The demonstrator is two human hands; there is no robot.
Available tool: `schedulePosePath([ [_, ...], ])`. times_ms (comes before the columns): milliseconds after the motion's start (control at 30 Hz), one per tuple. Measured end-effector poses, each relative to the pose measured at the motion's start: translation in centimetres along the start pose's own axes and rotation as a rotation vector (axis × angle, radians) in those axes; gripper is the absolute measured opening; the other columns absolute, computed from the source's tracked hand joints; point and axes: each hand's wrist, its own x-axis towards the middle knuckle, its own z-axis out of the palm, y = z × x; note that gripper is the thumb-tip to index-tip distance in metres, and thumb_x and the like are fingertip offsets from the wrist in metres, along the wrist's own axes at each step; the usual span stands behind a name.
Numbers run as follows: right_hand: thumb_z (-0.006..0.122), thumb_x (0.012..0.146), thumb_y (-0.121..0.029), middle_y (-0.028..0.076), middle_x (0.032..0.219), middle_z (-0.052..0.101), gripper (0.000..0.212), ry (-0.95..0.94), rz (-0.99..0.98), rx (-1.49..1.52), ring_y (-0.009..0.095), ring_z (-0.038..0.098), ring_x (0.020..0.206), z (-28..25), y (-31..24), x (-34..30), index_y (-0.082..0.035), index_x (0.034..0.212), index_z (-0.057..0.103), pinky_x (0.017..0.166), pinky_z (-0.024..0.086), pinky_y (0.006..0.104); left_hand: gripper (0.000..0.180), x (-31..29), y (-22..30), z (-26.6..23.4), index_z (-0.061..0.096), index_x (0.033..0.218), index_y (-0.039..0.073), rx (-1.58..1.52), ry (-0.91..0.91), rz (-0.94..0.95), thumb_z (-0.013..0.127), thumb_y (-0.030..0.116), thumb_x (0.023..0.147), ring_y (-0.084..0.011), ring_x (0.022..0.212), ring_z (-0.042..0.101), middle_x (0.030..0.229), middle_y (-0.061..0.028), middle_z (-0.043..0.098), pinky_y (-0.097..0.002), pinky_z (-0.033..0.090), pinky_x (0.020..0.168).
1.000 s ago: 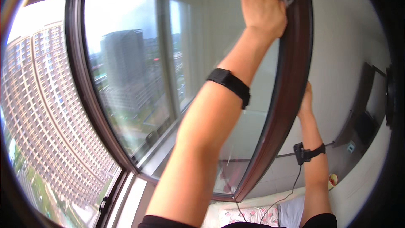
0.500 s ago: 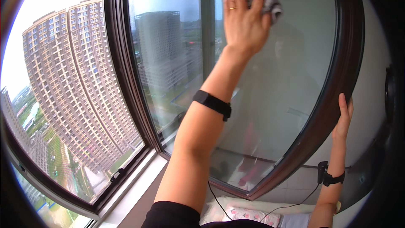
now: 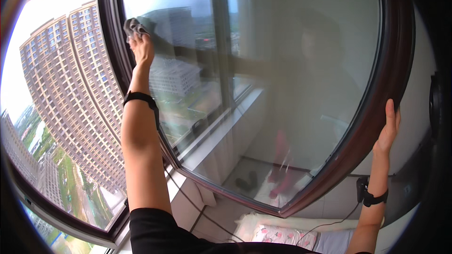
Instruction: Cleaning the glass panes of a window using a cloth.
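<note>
My left hand (image 3: pixel 142 49) is closed on a bunched grey cloth (image 3: pixel 136 27), held against the glass beside the left upright of the window sash. The pane (image 3: pixel 292 80) is large and reflective, with buildings and the room mirrored in it. At the right, my right hand (image 3: pixel 389 129) grips the dark brown sash frame (image 3: pixel 388 66). Its thumb lies on the near face of the frame; the other fingers go mostly out of sight behind the edge. A black band sits on each of my forearms.
Left of the sash is a window opening with tall buildings (image 3: pixel 70 75) outside. Below runs a white sill (image 3: pixel 175 183). At the bottom lies bedding with a pink-patterned piece (image 3: pixel 282 236). Dark cables (image 3: pixel 202 214) hang near my body. A pale wall (image 3: pixel 419 51) stands at the right.
My left hand has carried the cloth from the top middle of the pane left and down to its left edge. My right hand still grips the frame, slightly further right.
</note>
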Motion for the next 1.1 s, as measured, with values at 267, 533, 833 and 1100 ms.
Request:
schedulePosePath([
  [267,0.053,0.088,-0.027,0.008,0.124,0.047,0.049,0.063,-0.033,-0.108,0.017,0.043,0.114,2.1,-0.7,-0.6,0.003,0.124,0.042,0.099,0.029,0.0277,0.054,-5.1,14.2,-6.2,0.035,0.132,0.011,-0.623,0.421,0.065,0.037,0.038,0.086,-0.0423,0.127,0.019,0.136,-0.0254,0.026,-0.0466,0.014,0.104],
  [533,0.054,0.086,-0.035,0.005,0.119,0.048,0.050,-0.091,-0.130,-0.090,0.014,0.041,0.112,1.2,0.6,0.8,-0.002,0.122,0.045,0.100,0.024,0.0282,0.056,-15.2,34.3,-19.0,0.037,0.133,0.017,-0.782,0.256,0.259,0.052,0.022,0.079,-0.0375,0.132,0.011,0.140,-0.0235,0.019,-0.0494,0.007,0.106],
  [833,0.056,0.087,-0.028,0.006,0.115,0.051,0.043,-0.104,-0.103,-0.007,0.014,0.044,0.106,1.0,0.7,1.5,0.002,0.117,0.048,0.094,0.031,0.0259,0.052,-20.6,40.0,-21.0,0.038,0.132,0.020,-1.002,0.224,0.510,0.048,0.027,0.082,-0.0274,0.132,0.019,0.142,-0.0142,0.023,-0.0407,0.016,0.105],
  [1100,0.057,0.086,-0.026,0.006,0.111,0.054,0.038,-0.028,-0.022,-0.025,0.014,0.048,0.105,-1.1,1.1,2.2,0.002,0.111,0.053,0.095,0.033,0.0272,0.056,-20.7,30.2,-15.5,0.040,0.131,0.022,-0.706,0.195,0.435,0.053,0.030,0.078,-0.0350,0.131,0.018,0.140,-0.0191,0.022,-0.0438,0.015,0.106],
])
